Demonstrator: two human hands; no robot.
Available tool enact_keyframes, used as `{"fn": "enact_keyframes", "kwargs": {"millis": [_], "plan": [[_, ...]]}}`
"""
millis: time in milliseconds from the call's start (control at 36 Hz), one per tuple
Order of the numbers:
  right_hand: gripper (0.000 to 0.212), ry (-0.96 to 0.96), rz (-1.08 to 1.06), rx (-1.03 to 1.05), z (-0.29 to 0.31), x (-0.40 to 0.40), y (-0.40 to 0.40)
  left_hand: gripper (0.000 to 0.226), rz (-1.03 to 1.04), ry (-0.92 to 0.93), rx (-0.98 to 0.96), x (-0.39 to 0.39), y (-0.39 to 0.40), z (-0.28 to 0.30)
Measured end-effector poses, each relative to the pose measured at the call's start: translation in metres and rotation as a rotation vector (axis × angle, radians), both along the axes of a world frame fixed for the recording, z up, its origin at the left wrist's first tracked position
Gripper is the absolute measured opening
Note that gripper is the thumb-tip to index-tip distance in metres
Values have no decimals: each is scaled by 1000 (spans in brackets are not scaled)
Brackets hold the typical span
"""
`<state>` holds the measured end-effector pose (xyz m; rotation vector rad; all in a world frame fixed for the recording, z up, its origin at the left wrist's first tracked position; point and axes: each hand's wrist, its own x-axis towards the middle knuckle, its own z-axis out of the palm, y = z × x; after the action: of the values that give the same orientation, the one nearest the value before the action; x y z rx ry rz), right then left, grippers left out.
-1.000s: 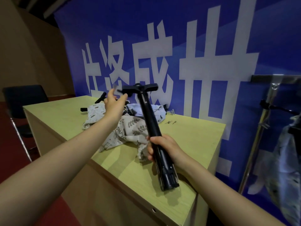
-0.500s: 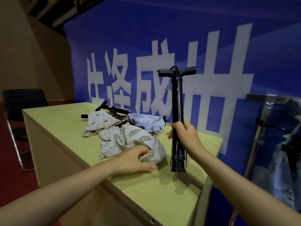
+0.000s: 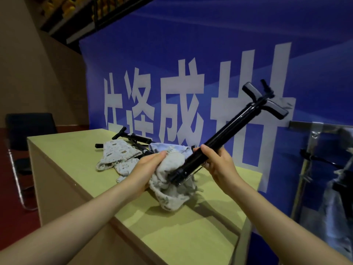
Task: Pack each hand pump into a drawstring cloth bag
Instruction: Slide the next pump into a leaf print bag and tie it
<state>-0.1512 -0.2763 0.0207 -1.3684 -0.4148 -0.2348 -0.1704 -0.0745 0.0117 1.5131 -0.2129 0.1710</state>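
Hand pump (image 3: 225,136) gripped in right hand (image 3: 219,163), base end meeting cloth bag (image 3: 168,180) clutched by left hand (image 3: 145,169)

We see a pale wooden table (image 3: 76,169) carrying a heap of patterned cloth bags (image 3: 118,155) near its far edge. Just behind that heap lie black hand pumps (image 3: 133,137), partly tucked under the cloth. A light blue bag (image 3: 168,149) lies to the right of the heap, touching it. Nearer us than the heap, another cloth bag (image 3: 172,199) sags onto the tabletop.
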Motion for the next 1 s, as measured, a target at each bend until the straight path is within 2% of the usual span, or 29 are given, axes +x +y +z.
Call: {"fn": "enact_keyframes", "kwargs": {"millis": [56, 111, 278, 417, 583, 694, 806, 861, 917, 1000], "plan": [[51, -21, -24, -2, 0, -3, 10, 32, 14, -55, 48, -6, -3, 5], [57, -61, -56, -4, -2, -6, 21, 37, 23, -106, 78, -11, -3, 10], [22, -160, -96, -68, -4, -12, 43, 31, 64, -110, -102, -17, 3, 26], [20, -183, -58, -108, -4, -14, 60, 54, 20, 16, -338, -16, 8, 34], [19, -196, -33, -277, -9, -14, 63, 39, -75, 15, -599, -24, 12, 53], [15, -167, -44, -327, -10, -16, 60, 35, -19, -30, -704, -18, 30, 78], [22, -168, -1, -268, -5, -18, 60, 29, -2, 42, -637, -13, 33, 81], [16, -198, -2, -271, -1, -18, 61, 23, -11, 46, -556, -14, 27, 80], [7, -236, -32, -273, 1, -17, 63, 27, 6, 11, -469, -17, 19, 79], [14, -283, -29, -305, 4, -19, 66, 26, 91, -169, -257, -22, 3, 79]]}}
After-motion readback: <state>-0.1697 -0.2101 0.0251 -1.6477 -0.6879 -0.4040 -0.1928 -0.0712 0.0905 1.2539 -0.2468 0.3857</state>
